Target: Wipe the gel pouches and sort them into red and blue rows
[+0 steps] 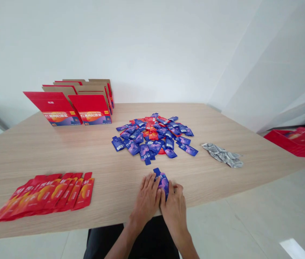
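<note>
My left hand (147,197) and my right hand (174,202) rest side by side near the table's front edge, both pressed onto a small stack of blue sachets (162,178) that pokes out beyond the fingertips. The left hand's fingers lie stretched over the stack. The right hand's fingers curl against its right side. Farther back, a loose pile of blue and red sachets (153,136) covers the middle of the wooden table (60,151).
A fanned row of red sachets (48,194) lies at the front left. Red cartons (74,104) stand at the back left. A bunch of silver sachets (223,155) lies to the right. More red cartons (297,141) sit on the floor at far right.
</note>
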A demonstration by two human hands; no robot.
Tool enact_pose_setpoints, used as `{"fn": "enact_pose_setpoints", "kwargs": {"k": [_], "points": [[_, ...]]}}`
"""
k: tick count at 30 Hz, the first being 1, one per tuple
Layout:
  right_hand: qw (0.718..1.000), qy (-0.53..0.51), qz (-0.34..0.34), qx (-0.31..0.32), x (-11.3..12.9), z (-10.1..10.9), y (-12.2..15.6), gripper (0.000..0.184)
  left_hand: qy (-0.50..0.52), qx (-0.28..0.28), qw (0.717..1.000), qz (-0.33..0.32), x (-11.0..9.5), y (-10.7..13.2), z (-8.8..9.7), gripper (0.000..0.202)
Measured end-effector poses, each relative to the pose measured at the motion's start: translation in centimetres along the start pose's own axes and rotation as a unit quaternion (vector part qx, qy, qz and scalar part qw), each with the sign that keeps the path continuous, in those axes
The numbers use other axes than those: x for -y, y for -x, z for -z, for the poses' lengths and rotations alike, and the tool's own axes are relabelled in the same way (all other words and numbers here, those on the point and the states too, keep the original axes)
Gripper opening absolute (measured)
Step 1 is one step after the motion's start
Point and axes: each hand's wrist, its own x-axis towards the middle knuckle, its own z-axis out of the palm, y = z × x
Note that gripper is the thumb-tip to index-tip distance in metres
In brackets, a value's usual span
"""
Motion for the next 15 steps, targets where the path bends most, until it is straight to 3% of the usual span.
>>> {"fn": "enact_pose_setpoints", "kwargs": {"k": [4, 9, 12, 15], "points": [[1.000, -0.011, 0.010, 0.018, 0.4, 0.3, 0.3, 0.049, -0.017, 0.022, 1.000, -0.014, -0.1, -0.4, 0.1, 0.049], [0.998, 0.004, 0.050, 0.039, -0.7, 0.9, -0.6, 0.046, -0.004, 0.012, 1.000, -0.008, 0.0, -0.8, 0.4, 0.050], [0.997, 0.005, 0.057, 0.044, -1.3, 1.9, -2.9, 0.043, 0.014, 0.011, 1.000, -0.014, -0.2, -0.6, 0.7, 0.053], [0.993, -0.048, 0.079, 0.079, -0.2, 2.7, -6.8, 0.042, 0.037, 0.026, 0.998, -0.033, -0.4, -0.4, 1.3, 0.056]]}}
